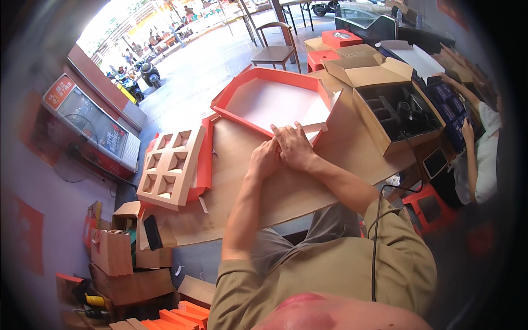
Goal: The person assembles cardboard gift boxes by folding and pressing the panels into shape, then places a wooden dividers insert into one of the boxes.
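An open red cardboard box [291, 76] with a white inside lies on the wooden table, in front of me. Both my hands are at its near corner, close together. My left hand [265, 159] has its fingers curled against the near wall. Beside it, touching it, my right hand [296, 147] bends its fingers over the edge of the same wall. What lies under the fingers is hidden. To the left, a beige tray insert [192, 165] with several square compartments rests tilted on another red box piece [207, 157].
A black phone [152, 231] lies at the table's left edge [220, 212]. An open brown carton [385, 77] with dark contents stands on the right, a cable [393, 187] hanging near it. Another person's hand [467, 132] is at a dark blue tray. Cartons [113, 253] stand lower left.
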Action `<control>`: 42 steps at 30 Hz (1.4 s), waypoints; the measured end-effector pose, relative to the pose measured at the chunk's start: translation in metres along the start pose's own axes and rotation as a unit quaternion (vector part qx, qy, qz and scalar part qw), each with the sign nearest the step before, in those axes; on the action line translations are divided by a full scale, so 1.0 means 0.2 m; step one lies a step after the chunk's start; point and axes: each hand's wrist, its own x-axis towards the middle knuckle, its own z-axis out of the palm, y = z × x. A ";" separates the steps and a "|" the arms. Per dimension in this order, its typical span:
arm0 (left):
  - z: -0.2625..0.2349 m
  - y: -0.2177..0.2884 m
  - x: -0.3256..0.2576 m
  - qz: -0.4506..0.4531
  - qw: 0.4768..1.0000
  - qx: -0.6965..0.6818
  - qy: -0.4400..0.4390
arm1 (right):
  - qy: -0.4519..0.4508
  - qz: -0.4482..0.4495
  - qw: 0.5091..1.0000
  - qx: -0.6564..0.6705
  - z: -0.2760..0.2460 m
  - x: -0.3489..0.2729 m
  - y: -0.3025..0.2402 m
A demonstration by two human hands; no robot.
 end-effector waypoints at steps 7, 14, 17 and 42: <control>-0.07 -0.09 -0.02 -0.118 0.981 0.075 0.134 | -0.012 0.027 0.998 0.050 -0.16 0.02 0.15; -0.08 -0.18 -0.04 -0.159 0.961 0.197 0.114 | -0.005 -0.026 0.993 0.112 -0.21 0.02 0.34; -0.04 -0.19 -0.07 -0.127 0.974 0.179 0.051 | -0.062 -0.039 0.995 0.073 -0.30 0.04 0.29; -0.17 -0.15 -0.06 -0.188 0.940 0.286 0.022 | -0.011 0.100 0.995 0.012 -0.16 0.00 0.44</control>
